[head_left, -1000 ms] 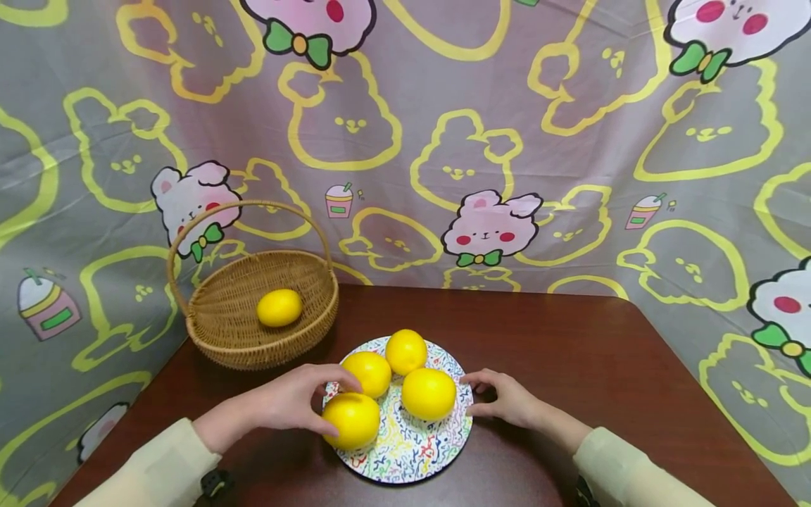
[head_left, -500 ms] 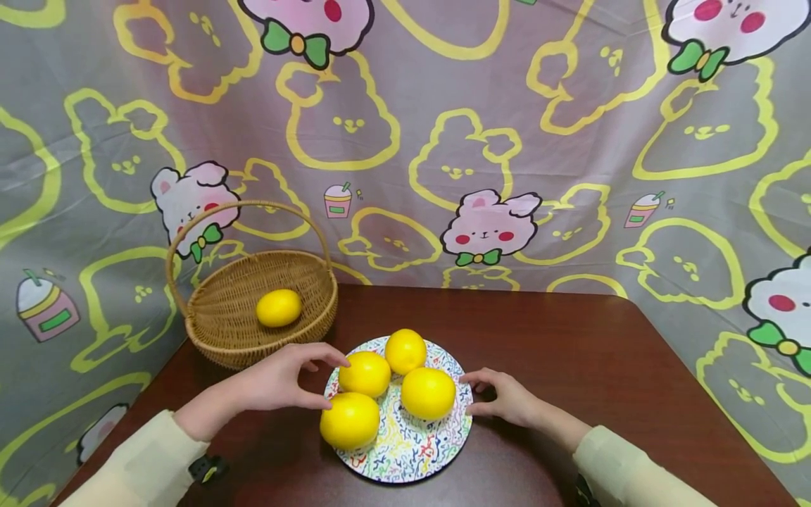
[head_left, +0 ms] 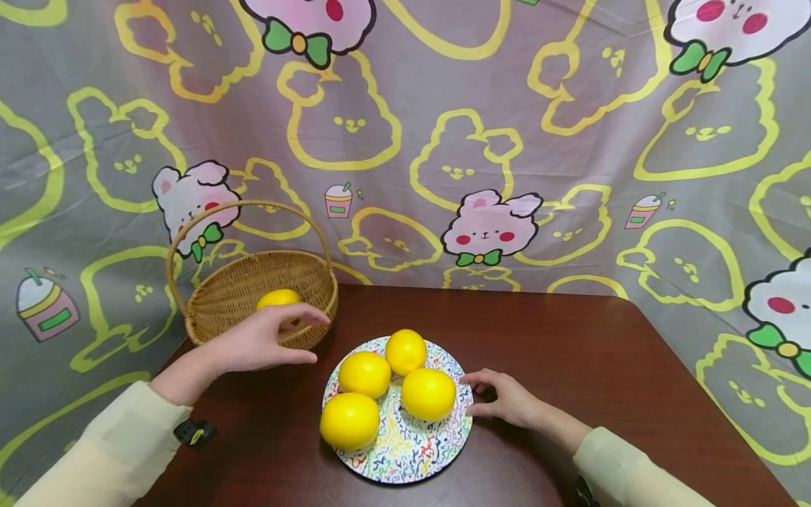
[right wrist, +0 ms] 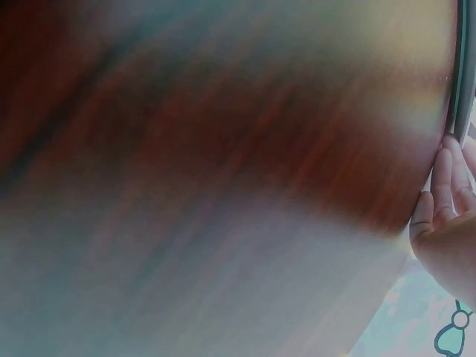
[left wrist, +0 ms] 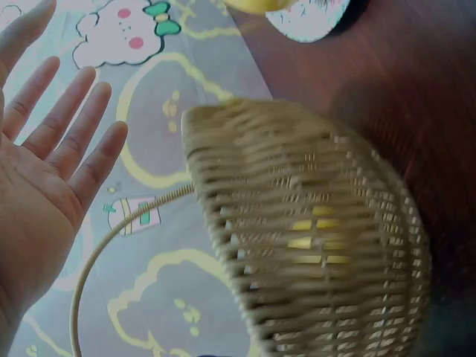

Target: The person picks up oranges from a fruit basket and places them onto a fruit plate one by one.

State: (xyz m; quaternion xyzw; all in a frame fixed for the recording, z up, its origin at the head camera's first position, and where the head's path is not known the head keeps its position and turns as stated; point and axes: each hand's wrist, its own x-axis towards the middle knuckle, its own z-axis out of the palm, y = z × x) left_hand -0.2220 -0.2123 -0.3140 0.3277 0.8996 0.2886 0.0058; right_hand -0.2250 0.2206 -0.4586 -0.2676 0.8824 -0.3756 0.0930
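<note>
My left hand (head_left: 269, 339) hovers in front of the wicker basket (head_left: 218, 317), thumb and fingers apart with nothing between them. It partly covers a lemon (head_left: 274, 298) inside the basket. In the left wrist view, the palm and spread fingers (left wrist: 82, 160) show beside the basket's woven wall (left wrist: 312, 216), and yellow peeks through the weave. Several lemons (head_left: 429, 394) sit on a round plate (head_left: 405, 458) with a colourful squiggle pattern. My right hand (head_left: 507, 400) touches the plate's right rim with thumb and fingertips set apart; the right wrist view shows the fingers (right wrist: 442, 175) against a dark edge.
A dark brown wooden table (head_left: 570, 338) carries the plate and basket. A patterned cloth (head_left: 405, 91) hangs behind and along both sides. The basket's tall arched handle (head_left: 253, 204) rises near the cloth at the back left.
My left hand has let go of the front left lemon on the plate and moved left and back to the basket. The right hand stays at the rim.
</note>
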